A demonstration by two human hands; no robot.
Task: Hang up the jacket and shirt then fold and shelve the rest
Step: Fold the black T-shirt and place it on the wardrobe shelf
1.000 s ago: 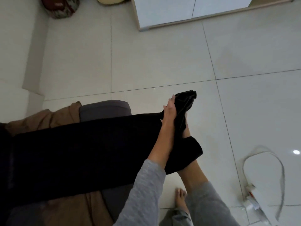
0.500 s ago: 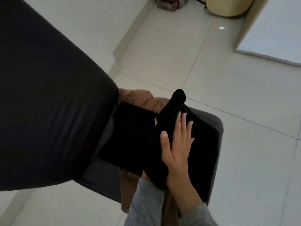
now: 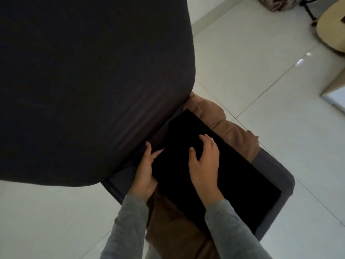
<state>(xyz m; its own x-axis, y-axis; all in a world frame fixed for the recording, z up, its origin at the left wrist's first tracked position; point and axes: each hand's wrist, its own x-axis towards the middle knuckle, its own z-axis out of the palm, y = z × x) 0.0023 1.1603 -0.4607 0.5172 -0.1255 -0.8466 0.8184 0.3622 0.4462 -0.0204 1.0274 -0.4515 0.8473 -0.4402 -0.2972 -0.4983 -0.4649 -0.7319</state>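
Note:
A black garment [image 3: 220, 176] lies folded into a long flat rectangle across the seat of a grey chair [image 3: 280, 176]. My left hand [image 3: 145, 169] rests against the rectangle's left edge, fingers apart, thumb near the chair back. My right hand [image 3: 204, 161] lies on top of the black garment with spread, slightly curled fingers, pressing down on it. A brown garment [image 3: 231, 128] lies crumpled under the black one, showing beyond its far edge and again near my sleeves at the front of the seat.
The chair's dark backrest [image 3: 84, 81] fills the upper left of the view. Pale floor tiles [image 3: 280, 81] surround the chair. A white cabinet corner [image 3: 334, 98] stands at the right edge, with a round beige object [image 3: 332, 32] and a patterned bag [image 3: 276, 4] beyond it.
The bunched black garment that stood up between my hands now lies flat as a long rectangle on the seat. My left hand has come out to its left edge; the view has swung nearer.

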